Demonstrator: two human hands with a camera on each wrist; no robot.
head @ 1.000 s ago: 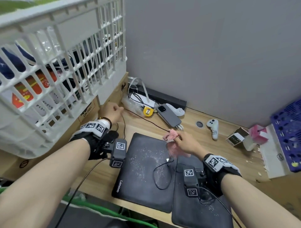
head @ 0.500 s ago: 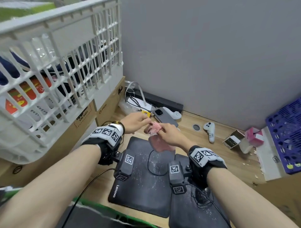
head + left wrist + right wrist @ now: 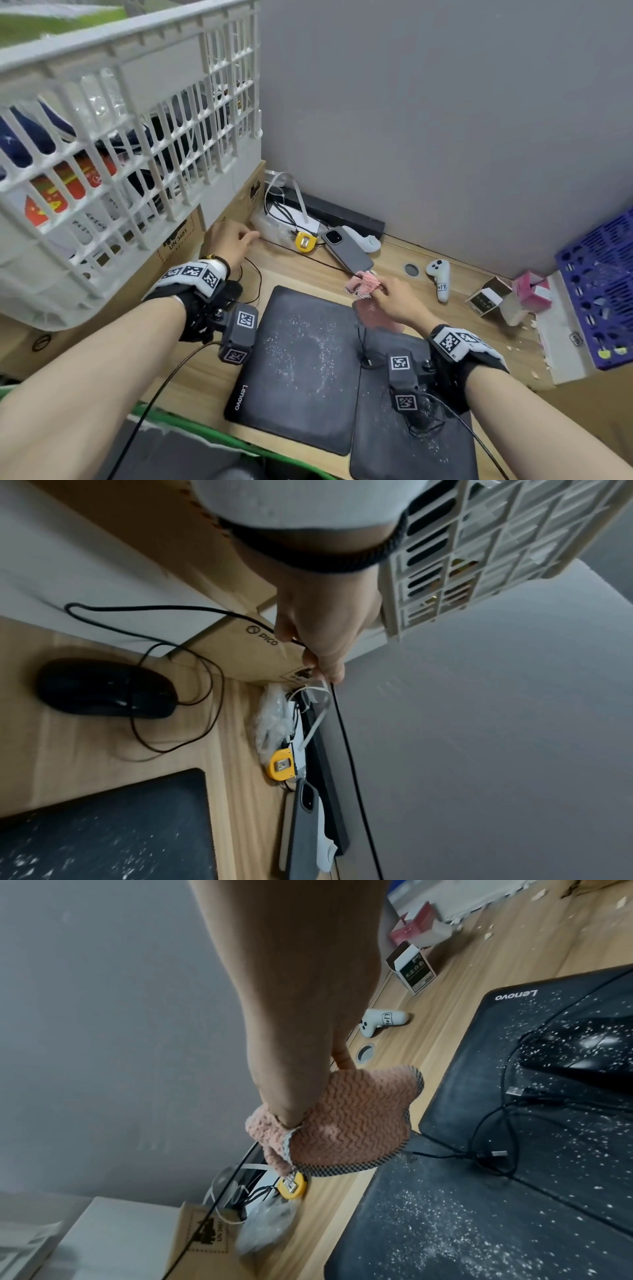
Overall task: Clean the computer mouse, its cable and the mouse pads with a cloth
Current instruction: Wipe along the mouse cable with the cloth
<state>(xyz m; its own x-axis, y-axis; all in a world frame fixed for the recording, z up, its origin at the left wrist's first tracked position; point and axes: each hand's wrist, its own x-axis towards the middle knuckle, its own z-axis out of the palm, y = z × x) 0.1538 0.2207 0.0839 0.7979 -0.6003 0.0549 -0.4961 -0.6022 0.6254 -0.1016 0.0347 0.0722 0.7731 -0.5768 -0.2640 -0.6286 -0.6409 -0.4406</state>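
Observation:
A thin black mouse cable (image 3: 301,253) stretches taut between my two hands above the desk. My left hand (image 3: 251,236) pinches the cable (image 3: 349,750) beside the cardboard box, seen again as my left hand (image 3: 308,653). My right hand (image 3: 376,287) grips a pink cloth (image 3: 363,282) folded around the cable; in the right wrist view the cloth (image 3: 342,1118) hangs from the fingers. One black mouse (image 3: 103,688) lies on the desk below my left wrist. A second mouse (image 3: 582,1053) sits on the right mouse pad (image 3: 387,445). The left Lenovo pad (image 3: 301,359) is speckled with white dust.
A white slatted basket (image 3: 137,137) on a cardboard box (image 3: 178,240) crowds the left. Along the wall lie a phone (image 3: 346,253), a yellow gadget (image 3: 305,241) and a bag of cables. At right are a white controller (image 3: 440,277), small boxes (image 3: 486,298) and a blue crate (image 3: 603,284).
Half a second ago both hands met over the cable near the phone. Since then my left hand has pulled back left to the box and the right hand has slid the cloth rightward.

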